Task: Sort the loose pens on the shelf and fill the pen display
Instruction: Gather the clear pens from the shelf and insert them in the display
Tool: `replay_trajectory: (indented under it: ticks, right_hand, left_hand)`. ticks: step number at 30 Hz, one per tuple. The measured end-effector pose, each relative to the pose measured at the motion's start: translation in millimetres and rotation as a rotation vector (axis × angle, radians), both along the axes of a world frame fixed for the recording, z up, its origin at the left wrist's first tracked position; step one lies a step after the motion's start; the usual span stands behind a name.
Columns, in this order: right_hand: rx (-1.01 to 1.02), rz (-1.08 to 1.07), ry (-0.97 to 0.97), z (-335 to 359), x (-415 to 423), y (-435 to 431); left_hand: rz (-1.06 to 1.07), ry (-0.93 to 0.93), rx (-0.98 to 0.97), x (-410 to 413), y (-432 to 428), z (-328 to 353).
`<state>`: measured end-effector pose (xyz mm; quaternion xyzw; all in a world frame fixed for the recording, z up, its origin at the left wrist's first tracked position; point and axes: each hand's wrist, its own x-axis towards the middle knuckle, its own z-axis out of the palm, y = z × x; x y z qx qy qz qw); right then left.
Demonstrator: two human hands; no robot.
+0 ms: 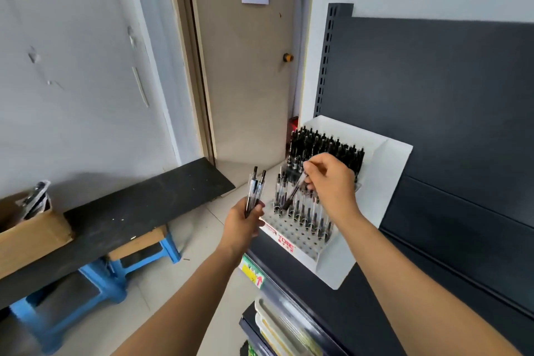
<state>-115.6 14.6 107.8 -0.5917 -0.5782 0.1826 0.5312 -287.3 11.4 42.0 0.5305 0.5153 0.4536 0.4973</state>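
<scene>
The right hand [332,182] is covering part of the middle rows of the pen display [291,233], so the fill there cannot be read. The left hand [242,225] is hiding the lower ends of its held pens [254,193]; two black clicker tops are showing, and the exact count is unclear. The display is a white plastic tray with a perforated base, standing on the dark shelf [326,306]. Black-capped pens [323,150] are filling its rear rows and clear-barrelled pens [306,211] its middle rows. The left hand is gripping its pens upright with curled fingers. The right hand is pinching a single pen [293,195], blurred and tilted, tip-down over the front rows.
</scene>
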Motion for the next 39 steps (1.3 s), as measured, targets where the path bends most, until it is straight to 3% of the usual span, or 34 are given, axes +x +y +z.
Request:
replay_trajectory:
  ticks: [10, 16, 22, 27, 33, 39]
  right_hand:
    - [-0.098, -0.103, -0.281, -31.3, -4.1, 55.4]
    - [-0.217, -0.208, -0.747, -45.4, -18.6, 70.0]
    - [-0.247, -0.451, -0.925, -50.8, -34.8, 77.7]
    - [-0.353, -0.447, -0.809, -46.4, -41.1, 74.9]
    - [-0.221, -0.474, -0.148, -11.3, -53.6, 78.3]
    - [-0.179, -0.483, 0.077, -2.8, -48.2, 70.3]
  left_hand:
    - [-0.145, -0.051, 0.102, 19.2, 80.8, -8.2]
    - [-0.244, -0.110, 0.094, 15.6, 120.3, -16.8]
    - [-0.417, -0.125, 0.145, 4.3, 146.8, -22.4]
    - [-0.539, -0.140, 0.145, 2.4, 151.0, -22.8]
    - [-0.668, -0.118, 0.170, 5.8, 153.9, -18.5]
    - [-0.746, -0.111, 0.161, 12.3, 146.6, -13.6]
